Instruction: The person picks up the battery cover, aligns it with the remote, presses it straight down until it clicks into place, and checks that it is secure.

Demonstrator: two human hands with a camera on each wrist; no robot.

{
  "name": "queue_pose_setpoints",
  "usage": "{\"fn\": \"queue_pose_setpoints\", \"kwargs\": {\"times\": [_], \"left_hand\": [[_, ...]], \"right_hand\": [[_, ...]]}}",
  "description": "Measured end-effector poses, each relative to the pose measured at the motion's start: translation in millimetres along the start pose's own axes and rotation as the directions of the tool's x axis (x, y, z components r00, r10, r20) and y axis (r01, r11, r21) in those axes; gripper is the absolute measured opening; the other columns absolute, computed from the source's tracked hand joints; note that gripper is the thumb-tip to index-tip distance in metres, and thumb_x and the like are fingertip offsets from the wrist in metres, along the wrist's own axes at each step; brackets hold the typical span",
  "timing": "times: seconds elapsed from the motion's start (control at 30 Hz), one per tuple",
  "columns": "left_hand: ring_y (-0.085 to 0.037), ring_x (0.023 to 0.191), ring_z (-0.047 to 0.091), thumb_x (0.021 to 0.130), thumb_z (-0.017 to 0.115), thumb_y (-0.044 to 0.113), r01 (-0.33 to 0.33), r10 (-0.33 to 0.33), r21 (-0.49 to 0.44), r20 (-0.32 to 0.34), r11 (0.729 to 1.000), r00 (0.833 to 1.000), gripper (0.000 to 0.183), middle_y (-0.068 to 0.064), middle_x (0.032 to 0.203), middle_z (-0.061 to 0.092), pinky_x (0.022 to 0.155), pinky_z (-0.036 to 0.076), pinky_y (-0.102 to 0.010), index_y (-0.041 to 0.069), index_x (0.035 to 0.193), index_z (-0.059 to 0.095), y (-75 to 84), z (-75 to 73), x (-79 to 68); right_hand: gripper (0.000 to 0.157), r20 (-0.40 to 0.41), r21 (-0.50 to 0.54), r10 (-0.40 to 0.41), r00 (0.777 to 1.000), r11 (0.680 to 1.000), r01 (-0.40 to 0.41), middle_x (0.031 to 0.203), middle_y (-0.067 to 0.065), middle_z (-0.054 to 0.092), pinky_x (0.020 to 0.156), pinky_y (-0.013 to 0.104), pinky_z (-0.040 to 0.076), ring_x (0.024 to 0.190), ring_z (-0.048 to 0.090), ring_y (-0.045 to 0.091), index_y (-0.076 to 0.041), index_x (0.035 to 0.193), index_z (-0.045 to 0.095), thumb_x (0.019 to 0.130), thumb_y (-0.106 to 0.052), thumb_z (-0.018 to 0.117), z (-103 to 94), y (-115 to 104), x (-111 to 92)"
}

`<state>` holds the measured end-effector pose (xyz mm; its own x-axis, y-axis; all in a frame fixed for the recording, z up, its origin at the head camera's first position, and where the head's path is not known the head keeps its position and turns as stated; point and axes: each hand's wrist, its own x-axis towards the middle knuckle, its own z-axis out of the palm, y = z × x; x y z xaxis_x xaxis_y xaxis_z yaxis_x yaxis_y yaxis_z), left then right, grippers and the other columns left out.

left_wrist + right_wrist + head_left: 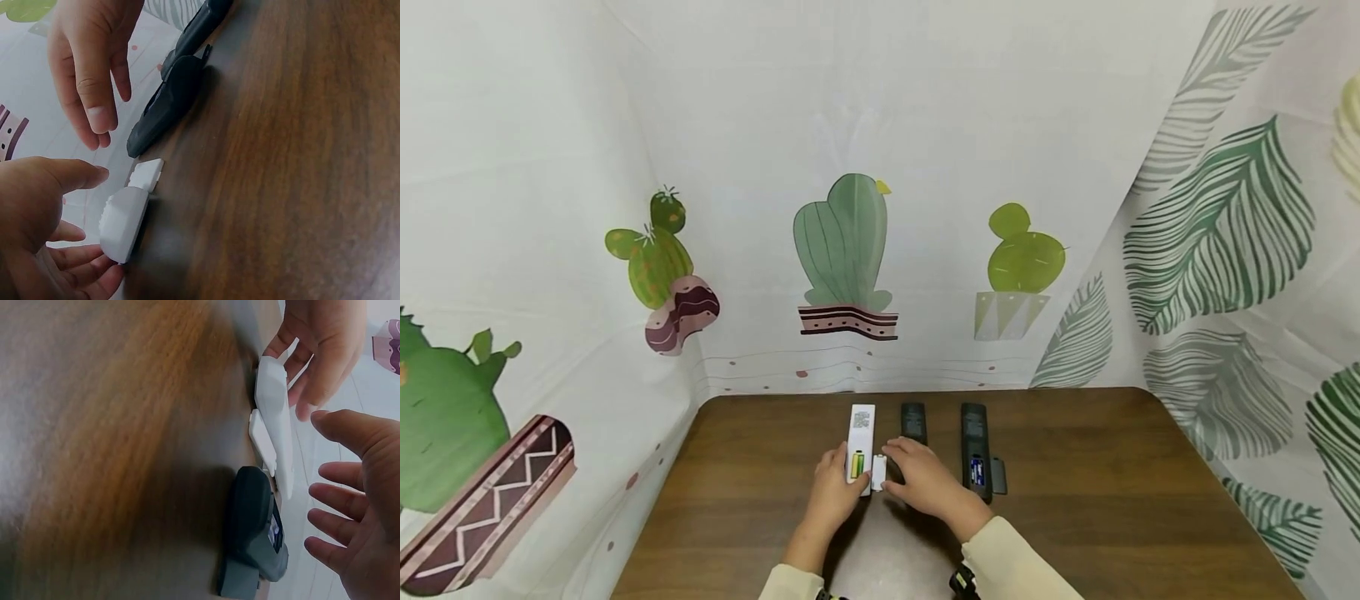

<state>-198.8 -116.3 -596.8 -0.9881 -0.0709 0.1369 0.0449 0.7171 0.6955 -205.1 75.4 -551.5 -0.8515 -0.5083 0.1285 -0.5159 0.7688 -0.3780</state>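
A white remote control (862, 421) lies on the table, its battery bay showing green and yellow batteries (857, 464). Along its left side rest the fingers of my left hand (835, 492), and in the left wrist view the thumb (87, 174) is raised apart from it. Close to the remote's right side lies a white battery cover (879, 473). My right hand (925, 479) hovers just right of that cover, fingers spread and relaxed, holding nothing, as the right wrist view shows its palm (381, 500).
Beyond my right hand lies a small black remote (913, 419), partly hidden. Further right is a longer black remote (974, 425) with blue batteries (977, 471) and its dark cover (998, 476) beside it. A cactus-print cloth (925, 125) hangs behind the wooden table (1097, 500).
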Motion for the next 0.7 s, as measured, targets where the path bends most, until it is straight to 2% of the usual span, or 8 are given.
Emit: {"fn": "queue_pose_setpoints", "kwargs": {"times": [0.27, 0.7], "left_hand": [[-0.042, 0.113, 0.057, 0.084, 0.079, 0.025, 0.002, -0.002, 0.007, -0.012, 1.000, 1.000, 0.073, -0.028, 0.128, 0.059, 0.092, 0.050, -0.056, -0.008, 0.142, 0.050, -2.1, 4.8, 1.1], [-0.041, 0.105, 0.060, 0.082, 0.080, 0.025, 0.012, -0.012, -0.007, -0.072, 1.000, 0.997, 0.059, -0.026, 0.117, 0.063, 0.088, 0.052, -0.054, -0.009, 0.127, 0.062, -2.8, 8.3, 7.5]], "right_hand": [[0.059, 0.025, -0.009, 0.019, 1.000, 1.000, -0.019, 0.145, 0.014, 0.056, 0.112, 0.052, 0.045, 0.136, 0.051, 0.033, -0.005, 0.139, 0.059, 0.090, -0.033, 0.075, 6.0, -1, 6], [0.055, -0.023, -0.061, -0.008, 1.000, 0.998, 0.007, 0.134, 0.013, 0.062, 0.112, 0.052, 0.043, 0.133, 0.054, 0.034, -0.002, 0.129, 0.066, 0.085, -0.031, 0.081, 16.0, -1, 12]]}}
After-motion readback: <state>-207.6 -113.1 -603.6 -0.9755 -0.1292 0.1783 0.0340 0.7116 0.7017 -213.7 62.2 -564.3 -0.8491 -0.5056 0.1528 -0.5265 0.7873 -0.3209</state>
